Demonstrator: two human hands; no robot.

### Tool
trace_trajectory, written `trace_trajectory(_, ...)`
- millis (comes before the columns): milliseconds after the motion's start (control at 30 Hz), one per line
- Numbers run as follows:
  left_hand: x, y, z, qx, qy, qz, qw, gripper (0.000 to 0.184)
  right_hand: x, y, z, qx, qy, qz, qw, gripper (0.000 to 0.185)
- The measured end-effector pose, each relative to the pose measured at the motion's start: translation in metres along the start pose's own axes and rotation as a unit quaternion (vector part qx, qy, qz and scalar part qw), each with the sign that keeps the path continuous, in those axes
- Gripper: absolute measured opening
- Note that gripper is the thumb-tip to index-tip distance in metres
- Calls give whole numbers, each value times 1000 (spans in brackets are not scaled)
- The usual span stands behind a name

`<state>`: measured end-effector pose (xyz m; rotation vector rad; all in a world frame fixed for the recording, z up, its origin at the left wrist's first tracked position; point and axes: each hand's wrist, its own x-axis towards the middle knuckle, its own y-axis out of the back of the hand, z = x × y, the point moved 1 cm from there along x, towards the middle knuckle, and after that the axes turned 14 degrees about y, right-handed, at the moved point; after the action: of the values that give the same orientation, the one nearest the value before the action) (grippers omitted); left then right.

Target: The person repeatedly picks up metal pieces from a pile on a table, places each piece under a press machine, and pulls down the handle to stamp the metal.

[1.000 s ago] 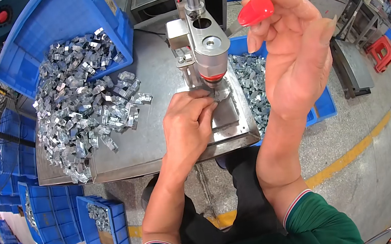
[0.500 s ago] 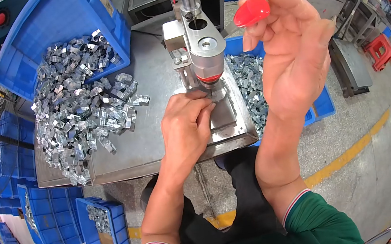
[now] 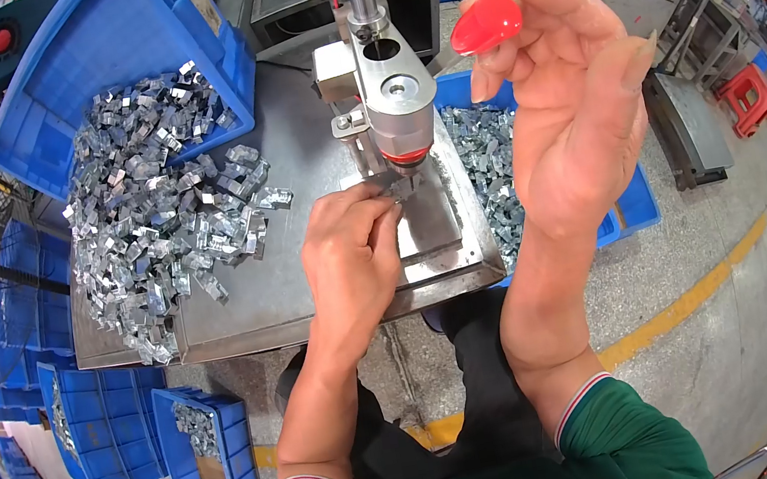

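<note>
My left hand (image 3: 351,254) is closed at the near side of the bench press (image 3: 399,103). Its fingertips pinch a small shiny metal piece (image 3: 404,189) just below the red-ringed press head; the fingers partly hide it. Raised to the right of the press, my right hand (image 3: 573,112) has its fingers curled around a glossy red knob (image 3: 484,23), thumb apart from it. What joins the knob to the press is hidden. Under the press head lies a flat metal base plate (image 3: 431,227).
Many small metal pieces (image 3: 152,215) spill from a tipped blue crate (image 3: 106,43) onto the steel table (image 3: 247,324). Right of the press, a blue bin (image 3: 636,202) holds more pieces. Blue crates (image 3: 207,454) stand on the floor at left, and a red stool (image 3: 750,100) at far right.
My left hand has shifted slightly left and toward me, drawing the metal piece a little away from beneath the press head. My right hand and the red knob have barely moved.
</note>
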<state>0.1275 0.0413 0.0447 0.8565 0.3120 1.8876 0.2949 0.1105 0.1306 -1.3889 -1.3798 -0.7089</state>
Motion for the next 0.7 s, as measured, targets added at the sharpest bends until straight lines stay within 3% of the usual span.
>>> trace_trajectory(333, 0, -1, -2, -3, -1, 5, 1000, 11, 2, 5, -5, -22, -22, -45, 999, 74)
trace_trajectory(700, 2, -2, -1, -24, -31, -31, 999, 11, 0, 0, 1, 2, 1, 1, 1000, 72)
